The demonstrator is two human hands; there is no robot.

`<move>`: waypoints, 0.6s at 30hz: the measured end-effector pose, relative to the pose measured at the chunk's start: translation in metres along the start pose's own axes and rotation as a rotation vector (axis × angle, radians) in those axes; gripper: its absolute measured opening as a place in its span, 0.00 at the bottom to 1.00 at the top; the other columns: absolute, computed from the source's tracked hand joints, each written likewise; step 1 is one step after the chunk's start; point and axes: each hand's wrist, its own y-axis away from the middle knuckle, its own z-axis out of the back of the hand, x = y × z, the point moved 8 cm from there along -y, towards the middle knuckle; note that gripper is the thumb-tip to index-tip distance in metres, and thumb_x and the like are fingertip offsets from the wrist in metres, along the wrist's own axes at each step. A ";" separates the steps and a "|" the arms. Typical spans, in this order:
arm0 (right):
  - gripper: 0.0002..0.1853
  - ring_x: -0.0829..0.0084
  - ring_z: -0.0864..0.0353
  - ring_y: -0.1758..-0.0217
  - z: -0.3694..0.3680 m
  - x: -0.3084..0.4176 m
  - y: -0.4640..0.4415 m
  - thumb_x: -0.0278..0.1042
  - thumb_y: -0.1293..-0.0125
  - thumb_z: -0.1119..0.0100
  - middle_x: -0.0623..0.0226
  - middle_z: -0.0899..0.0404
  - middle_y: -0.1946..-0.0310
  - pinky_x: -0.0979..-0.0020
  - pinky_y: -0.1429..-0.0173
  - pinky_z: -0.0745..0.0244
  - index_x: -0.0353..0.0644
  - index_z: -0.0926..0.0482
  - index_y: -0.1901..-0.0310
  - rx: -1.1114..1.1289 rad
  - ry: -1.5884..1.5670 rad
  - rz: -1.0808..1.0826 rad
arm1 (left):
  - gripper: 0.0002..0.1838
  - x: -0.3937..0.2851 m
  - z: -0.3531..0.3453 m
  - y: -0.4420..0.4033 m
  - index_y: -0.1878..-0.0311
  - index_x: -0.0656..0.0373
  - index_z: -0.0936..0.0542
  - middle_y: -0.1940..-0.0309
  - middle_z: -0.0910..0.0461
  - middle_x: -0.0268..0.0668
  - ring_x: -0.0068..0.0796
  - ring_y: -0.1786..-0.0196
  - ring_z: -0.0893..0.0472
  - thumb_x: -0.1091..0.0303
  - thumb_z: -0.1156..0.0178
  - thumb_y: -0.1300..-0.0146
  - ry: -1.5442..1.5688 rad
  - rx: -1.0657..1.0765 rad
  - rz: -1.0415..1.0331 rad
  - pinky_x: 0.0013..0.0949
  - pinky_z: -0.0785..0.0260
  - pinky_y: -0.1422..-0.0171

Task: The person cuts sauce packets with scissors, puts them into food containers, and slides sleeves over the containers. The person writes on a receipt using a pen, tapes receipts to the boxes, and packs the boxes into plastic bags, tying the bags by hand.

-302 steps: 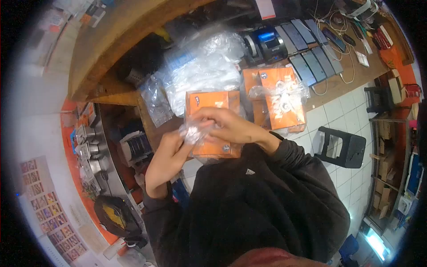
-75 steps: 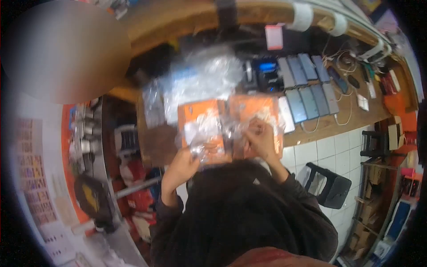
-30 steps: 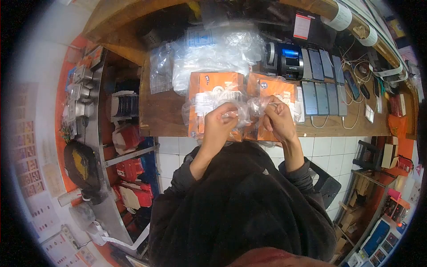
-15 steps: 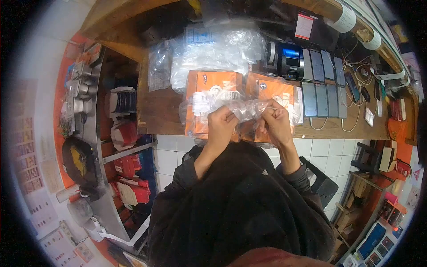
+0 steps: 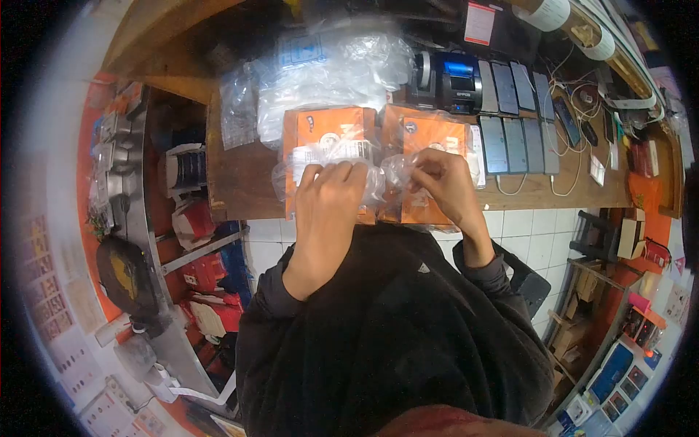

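Note:
Two orange boxes in clear plastic bags lie side by side at the table's front edge. Over the left orange box (image 5: 331, 125) is my left hand (image 5: 325, 218), back upward, fingers curled on the bunched clear plastic of its bag (image 5: 373, 182). A white barcode label shows partly on that box. My right hand (image 5: 445, 182) pinches clear plastic (image 5: 399, 171) above the right orange box (image 5: 429, 131), thumb and forefinger together. The gathered plastic lies between my two hands, close to both.
Behind the boxes is a pile of clear plastic bags (image 5: 328, 73). A black printer (image 5: 460, 84) stands right of it, beside several phones (image 5: 513, 146) with white cables on the wooden table (image 5: 247, 189). A black stool (image 5: 530, 288) stands on the tiled floor.
My left hand has turned back upward and lies further over the left box. The plastic stretched between my hands is now parted into two bunches. The view has shifted slightly.

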 end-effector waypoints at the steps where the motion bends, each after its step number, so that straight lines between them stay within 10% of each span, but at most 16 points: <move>1: 0.04 0.75 0.18 0.73 0.000 -0.002 -0.001 0.20 0.38 0.43 0.61 0.19 0.75 0.76 0.68 0.23 0.28 0.24 0.64 -0.005 0.001 -0.004 | 0.04 -0.002 -0.001 0.000 0.66 0.61 0.25 0.72 0.25 0.41 0.41 0.64 0.24 0.75 0.41 0.46 0.004 0.003 -0.004 0.39 0.34 0.57; 18: 0.07 0.73 0.20 0.66 0.012 -0.001 0.005 0.19 0.41 0.43 0.60 0.21 0.68 0.73 0.61 0.26 0.29 0.26 0.61 -0.027 0.228 0.140 | 0.05 0.002 -0.005 0.004 0.64 0.62 0.25 0.70 0.24 0.40 0.41 0.62 0.25 0.75 0.42 0.44 0.129 0.007 0.022 0.39 0.38 0.50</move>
